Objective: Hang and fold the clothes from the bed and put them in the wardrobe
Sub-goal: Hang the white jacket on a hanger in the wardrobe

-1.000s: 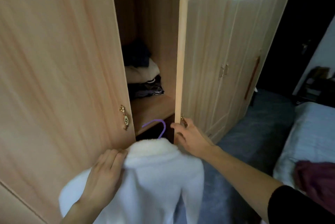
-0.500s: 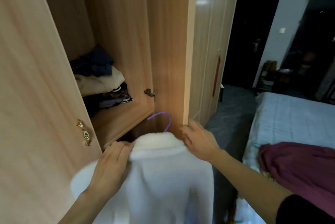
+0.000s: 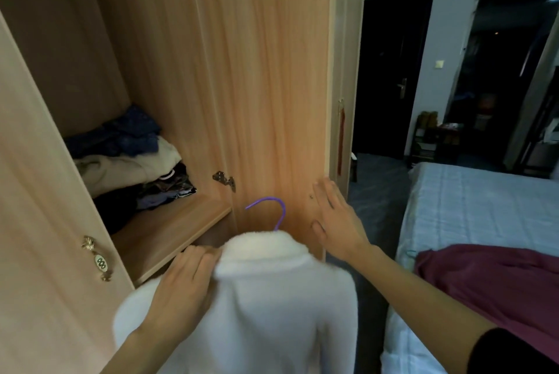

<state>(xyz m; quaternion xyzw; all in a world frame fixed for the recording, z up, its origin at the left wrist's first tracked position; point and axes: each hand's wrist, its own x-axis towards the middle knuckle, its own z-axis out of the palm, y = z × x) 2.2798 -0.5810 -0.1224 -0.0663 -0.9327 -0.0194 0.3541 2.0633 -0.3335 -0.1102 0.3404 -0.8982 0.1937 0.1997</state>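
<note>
The hanging step is in hand. Nearest, at about 6 o'clock, a white fleece garment (image 3: 257,307) is carried on a purple hanger (image 3: 279,210), whose hook stands clear above the collar. The left hand (image 3: 178,289) is laid over the garment's left shoulder, fingers curled onto the fleece just beside the collar, so the load is held there; whether the hanger's arm is pinched through the cloth cannot be told. At 3 o'clock from the collar, the right hand (image 3: 335,219) is spread flat, fingers straight, against the inner face of the open wardrobe door (image 3: 272,86), holding nothing. Further in, at 10 o'clock, folded clothes (image 3: 136,162) are stacked on a wardrobe shelf (image 3: 169,228). At 4 o'clock, a maroon garment (image 3: 490,292) lies on the bed (image 3: 484,201), not yet handled. No rail is seen in view. The next move probably calls for the hook to be lifted into the open compartment and set over a rail.
</note>
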